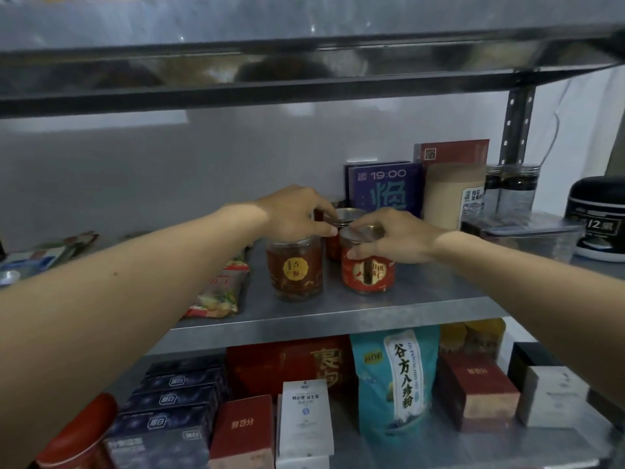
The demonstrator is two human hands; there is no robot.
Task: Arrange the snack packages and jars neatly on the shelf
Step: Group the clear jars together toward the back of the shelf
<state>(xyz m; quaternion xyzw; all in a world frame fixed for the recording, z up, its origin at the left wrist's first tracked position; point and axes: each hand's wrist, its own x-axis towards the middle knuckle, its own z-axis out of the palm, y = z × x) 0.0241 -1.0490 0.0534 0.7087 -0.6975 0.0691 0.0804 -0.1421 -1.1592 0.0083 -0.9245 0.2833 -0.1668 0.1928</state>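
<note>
A head-worn view of a steel shelf (338,313) with two bare arms reaching in from below. On the middle shelf stand two small jars side by side near the front edge: a brown jar (295,269) with a round gold label on the left, and a red jar (368,269) with a metal lid on the right. A narrow gap shows between them. Behind them, partly hidden, stands a third jar (343,220), its metal lid visible between the hands.

The left hand (297,211) rests palm down over the top of the brown jar, fingers curled round the lid and closed on it. The right hand (394,236) comes in from the right, fingers draped over the red jar's lid and thumb pressed against its side, clamped on the jar. Both wrists are nearly level and both forearms are stretched forward.

The step looks like lining the two jars up in a row. To do it well, keep each jar upright and slide it on the shelf rather than lift it, bring the pair close with labels facing out, and stay clear of the jar behind so it is not knocked.

Left of the brown jar lies a snack bag (220,292), flat and angled. To the right stand a purple box (385,187) and a beige canister (451,194). The lower shelf holds boxes and a teal pouch (395,380)
</note>
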